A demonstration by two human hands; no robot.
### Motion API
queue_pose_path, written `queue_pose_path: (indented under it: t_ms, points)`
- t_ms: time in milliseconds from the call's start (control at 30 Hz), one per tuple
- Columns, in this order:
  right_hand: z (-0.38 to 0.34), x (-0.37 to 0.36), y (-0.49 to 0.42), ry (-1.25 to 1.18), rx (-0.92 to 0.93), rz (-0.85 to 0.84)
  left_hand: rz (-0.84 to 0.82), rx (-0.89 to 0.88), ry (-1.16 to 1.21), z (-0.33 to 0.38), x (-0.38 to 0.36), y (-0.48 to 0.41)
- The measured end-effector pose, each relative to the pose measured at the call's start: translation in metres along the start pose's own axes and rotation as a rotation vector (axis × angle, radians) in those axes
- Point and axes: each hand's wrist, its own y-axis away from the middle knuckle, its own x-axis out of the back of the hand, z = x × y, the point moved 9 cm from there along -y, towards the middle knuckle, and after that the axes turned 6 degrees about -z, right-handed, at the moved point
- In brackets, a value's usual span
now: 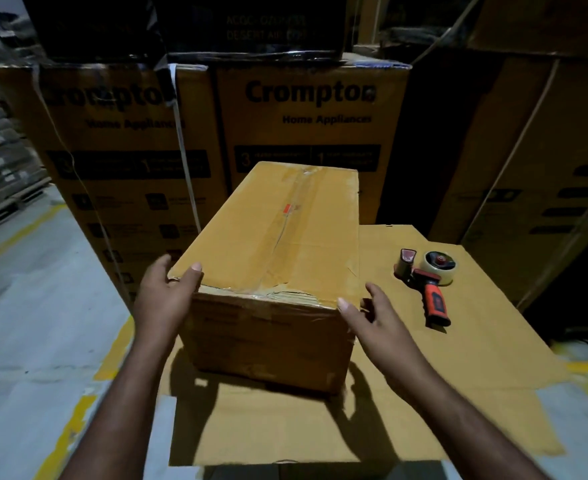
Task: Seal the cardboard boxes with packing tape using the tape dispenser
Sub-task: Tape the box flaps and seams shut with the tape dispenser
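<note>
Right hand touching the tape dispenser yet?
Apart. The head view shows a bare strip of the cardboard sheet between the right hand and the tape dispenser; the hand is at the box's near right corner.

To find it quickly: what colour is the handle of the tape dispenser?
Red and black handle on the tape dispenser, seen in the head view.
</note>
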Motion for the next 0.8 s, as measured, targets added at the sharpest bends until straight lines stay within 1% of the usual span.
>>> queue_pose_path:
  t_ms: [33, 67, 100, 167, 200, 267, 300, 367, 467, 600, 700, 800]
  points:
    - [0.003, -0.012, -0.003, -0.143, -0.072, -0.075, -0.063, 0.082, 0.142, -0.008, -0.009, 0.0]
    - [0.004, -0.022, -0.006, -0.241, -0.115, -0.112, -0.083, 0.117, 0.25, -0.01, -0.013, 0.001]
    - [0.003, -0.026, -0.011, -0.296, -0.127, -0.09, -0.079, 0.136, 0.323, -0.01, -0.014, 0.001]
    - [0.0, -0.026, -0.016, -0.287, -0.102, 0.024, -0.095, 0.221, 0.482, -0.017, -0.014, -0.002]
    - [-0.002, -0.027, -0.016, -0.286, -0.076, 0.062, -0.141, 0.28, 0.556, -0.021, -0.016, -0.006]
    - [-0.007, -0.028, -0.016, -0.299, -0.054, 0.079, -0.273, 0.349, 0.608, -0.024, -0.022, -0.01]
    - [-0.007, -0.028, -0.016, -0.324, -0.057, 0.071, -0.319, 0.354, 0.602, -0.02, -0.022, -0.009]
    - [-0.008, -0.021, -0.015, -0.371, -0.065, 0.058, -0.335, 0.318, 0.606, -0.006, -0.021, -0.007]
    - [-0.033, 0.006, -0.003, -0.444, -0.074, 0.115, -0.367, 0.268, 0.644, 0.024, -0.023, 0.005]
    - [-0.067, 0.055, 0.018, -0.447, 0.014, 0.129, -0.371, 0.175, 0.722, 0.073, -0.025, 0.029]
    - [-0.097, 0.093, 0.041, -0.439, 0.12, 0.153, -0.392, 0.023, 0.76, 0.124, -0.028, 0.049]
    - [-0.115, 0.143, 0.066, -0.415, 0.219, 0.232, -0.456, -0.168, 0.767, 0.181, -0.044, 0.073]
